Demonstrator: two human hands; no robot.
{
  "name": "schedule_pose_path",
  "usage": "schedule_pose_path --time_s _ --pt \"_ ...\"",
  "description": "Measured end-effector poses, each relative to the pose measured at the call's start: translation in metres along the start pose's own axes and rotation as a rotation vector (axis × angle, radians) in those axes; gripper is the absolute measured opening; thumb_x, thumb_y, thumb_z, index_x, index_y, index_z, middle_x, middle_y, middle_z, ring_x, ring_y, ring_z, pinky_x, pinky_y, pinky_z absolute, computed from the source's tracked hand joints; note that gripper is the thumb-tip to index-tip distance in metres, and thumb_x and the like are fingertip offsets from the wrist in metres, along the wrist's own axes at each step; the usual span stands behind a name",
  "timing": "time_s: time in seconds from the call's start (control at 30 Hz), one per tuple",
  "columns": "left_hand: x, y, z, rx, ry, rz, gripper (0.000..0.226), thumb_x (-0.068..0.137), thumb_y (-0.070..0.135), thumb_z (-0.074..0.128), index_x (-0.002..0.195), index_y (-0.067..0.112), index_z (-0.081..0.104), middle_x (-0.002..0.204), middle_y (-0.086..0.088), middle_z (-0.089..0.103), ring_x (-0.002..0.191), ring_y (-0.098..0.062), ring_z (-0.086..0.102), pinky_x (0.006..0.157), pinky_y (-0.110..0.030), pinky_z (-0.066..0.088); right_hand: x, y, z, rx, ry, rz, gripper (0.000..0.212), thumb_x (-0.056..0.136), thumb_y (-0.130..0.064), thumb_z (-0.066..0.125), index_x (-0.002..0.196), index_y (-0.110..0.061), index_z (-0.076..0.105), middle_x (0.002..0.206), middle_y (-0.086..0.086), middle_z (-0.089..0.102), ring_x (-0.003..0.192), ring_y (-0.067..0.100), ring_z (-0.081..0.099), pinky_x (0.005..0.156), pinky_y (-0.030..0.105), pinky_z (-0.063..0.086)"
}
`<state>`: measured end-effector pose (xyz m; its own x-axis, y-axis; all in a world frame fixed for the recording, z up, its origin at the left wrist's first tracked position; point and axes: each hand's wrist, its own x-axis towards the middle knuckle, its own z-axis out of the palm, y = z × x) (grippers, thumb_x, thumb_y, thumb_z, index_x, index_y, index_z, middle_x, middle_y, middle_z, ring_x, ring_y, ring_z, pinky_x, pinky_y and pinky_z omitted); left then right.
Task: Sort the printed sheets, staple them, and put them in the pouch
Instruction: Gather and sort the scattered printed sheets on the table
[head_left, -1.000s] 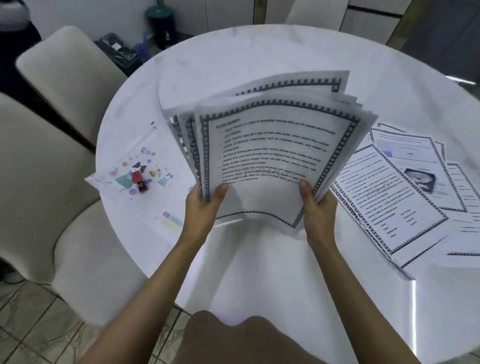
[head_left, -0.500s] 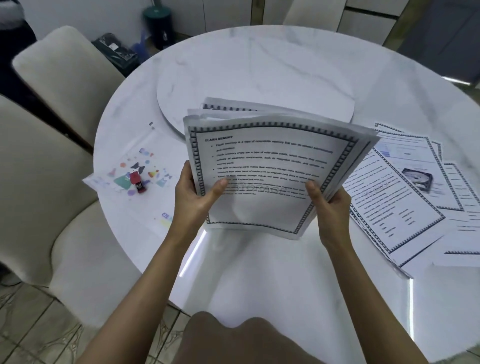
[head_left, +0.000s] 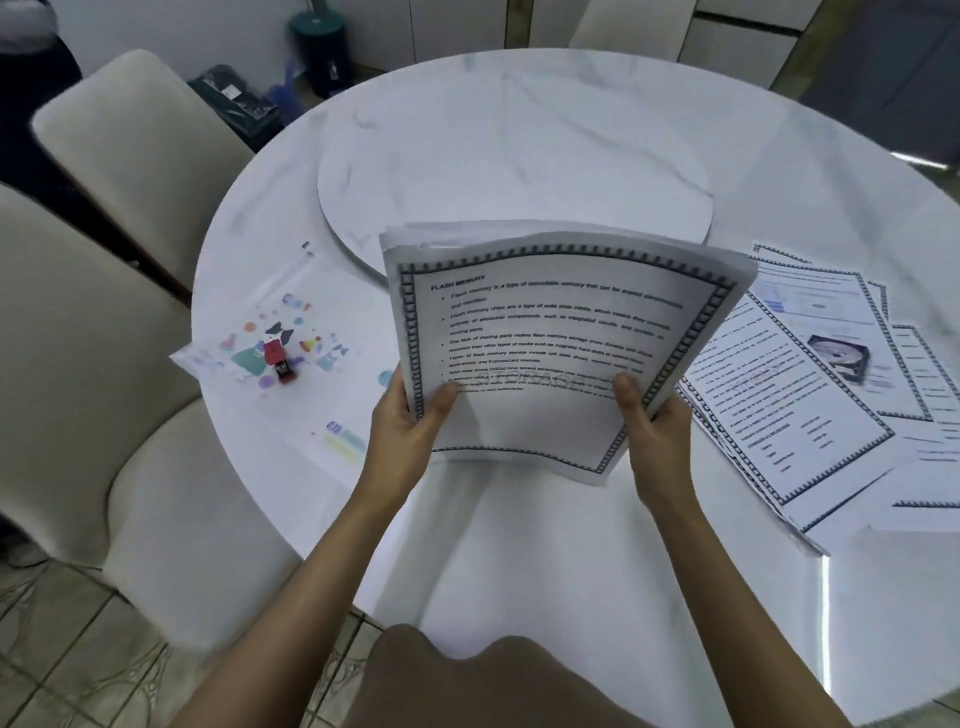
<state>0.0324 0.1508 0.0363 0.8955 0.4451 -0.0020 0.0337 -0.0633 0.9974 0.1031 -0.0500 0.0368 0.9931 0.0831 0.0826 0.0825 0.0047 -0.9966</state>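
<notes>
White paper sheets (head_left: 545, 332), light and bendy, pinched low on both sides by left hand (head_left: 402, 434) and right hand (head_left: 658, 431), above near edge of tabletop (head_left: 519, 551). Slippery; squeeze tight.

Stapler (head_left: 276, 358) on pouch (head_left: 291, 364), left of held sheets (head_left: 545, 343).

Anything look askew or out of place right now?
The stack held by the left hand and right hand is bowed, its back sheets not flush at the top. The loose sheets on the right lie fanned and askew. The pouch, stapler on it, pokes a corner past the table edge.
</notes>
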Motion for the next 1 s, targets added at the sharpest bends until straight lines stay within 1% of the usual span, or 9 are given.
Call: schedule_pose_path --time_s 0.13,0.3,0.4,0.5,0.6,0.7,0.77,0.9,1.0 --pt "-0.012 -0.021 0.001 0.1 -0.007 -0.062 0.05 0.085 0.035 0.052 0.128 0.01 0.05 0.121 0.002 0.061 0.109 0.001 0.057 0.09 -0.011 0.047 -0.013 0.014 0.001 -0.008 -0.015 0.077 0.014 0.089 -0.022 0.052 0.098 -0.029 0.059 0.083 -0.028 0.069 0.084 -0.009 0.064 0.07 0.01 0.05" --pt "-0.011 -0.009 0.007 0.112 0.072 -0.021 0.042 0.089 0.03 0.052 0.126 0.01 0.051 0.11 0.011 0.062 0.094 0.017 0.056 0.084 -0.003 0.044 -0.007 0.002 0.003 0.016 0.02 0.046 0.013 0.087 -0.026 0.053 0.099 -0.029 0.059 0.085 -0.024 0.07 0.087 -0.004 0.064 0.075 0.014 0.052" --pt "-0.013 -0.011 0.009 0.119 0.085 -0.024 0.049 0.086 0.034 0.052 0.128 0.009 0.049 0.116 0.004 0.061 0.098 0.01 0.057 0.085 -0.004 0.044 -0.01 0.005 0.005 0.026 0.025 0.051 0.013 0.089 -0.023 0.052 0.098 -0.029 0.059 0.086 -0.017 0.07 0.086 -0.005 0.064 0.072 0.012 0.051" --pt "-0.02 -0.026 0.008 0.195 0.051 -0.076 0.044 0.091 0.026 0.051 0.132 0.009 0.047 0.124 -0.003 0.06 0.111 -0.012 0.057 0.092 -0.013 0.044 -0.022 0.019 0.005 -0.007 0.002 0.114 0.023 0.083 -0.034 0.052 0.106 -0.031 0.057 0.104 -0.014 0.065 0.095 -0.006 0.063 0.084 0.017 0.052" --pt "-0.026 -0.036 0.007 0.278 0.031 -0.088 0.04 0.094 0.025 0.048 0.128 0.005 0.05 0.12 -0.012 0.062 0.11 -0.022 0.057 0.085 -0.012 0.042 -0.03 0.032 0.004 -0.022 -0.012 0.151 0.029 0.086 -0.035 0.05 0.115 -0.03 0.053 0.113 -0.013 0.062 0.109 0.003 0.059 0.096 0.023 0.048" --pt "-0.026 -0.034 0.003 0.283 0.018 -0.073 0.034 0.094 0.022 0.049 0.126 0.01 0.05 0.116 0.004 0.062 0.1 0.007 0.055 0.081 0.001 0.039 -0.029 0.034 0.003 -0.043 0.001 0.151 0.028 0.09 -0.031 0.049 0.118 -0.027 0.051 0.113 -0.014 0.061 0.111 0.004 0.057 0.097 0.022 0.047" --pt "-0.024 -0.032 -0.002 0.277 0.036 -0.068 0.023 0.093 0.022 0.05 0.116 0.018 0.051 0.104 0.015 0.061 0.088 0.018 0.055 0.075 0.0 0.041 -0.026 0.03 0.006 -0.062 -0.005 0.149 0.031 0.087 -0.037 0.049 0.115 -0.026 0.053 0.109 -0.017 0.061 0.105 -0.003 0.058 0.093 0.019 0.048" --pt "-0.022 -0.029 -0.016 0.366 0.137 -0.072 0.009 0.092 0.022 0.053 0.095 0.014 0.048 0.076 0.012 0.054 0.066 0.002 0.052 0.055 -0.006 0.04 -0.019 0.033 0.012 -0.121 -0.09 0.221 0.022 0.092 -0.031 0.049 0.112 -0.024 0.054 0.103 -0.016 0.062 0.096 0.001 0.06 0.086 0.019 0.051" --pt "-0.027 -0.039 -0.025 0.451 0.122 -0.175 0.015 0.093 0.019 0.053 0.104 0.01 0.05 0.087 0.005 0.058 0.074 -0.008 0.053 0.055 -0.006 0.039 -0.017 0.046 0.017 -0.236 -0.196 0.35 0.03 0.093 -0.026 0.051 0.121 -0.015 0.054 0.111 -0.002 0.062 0.099 0.014 0.06 0.085 0.027 0.05"
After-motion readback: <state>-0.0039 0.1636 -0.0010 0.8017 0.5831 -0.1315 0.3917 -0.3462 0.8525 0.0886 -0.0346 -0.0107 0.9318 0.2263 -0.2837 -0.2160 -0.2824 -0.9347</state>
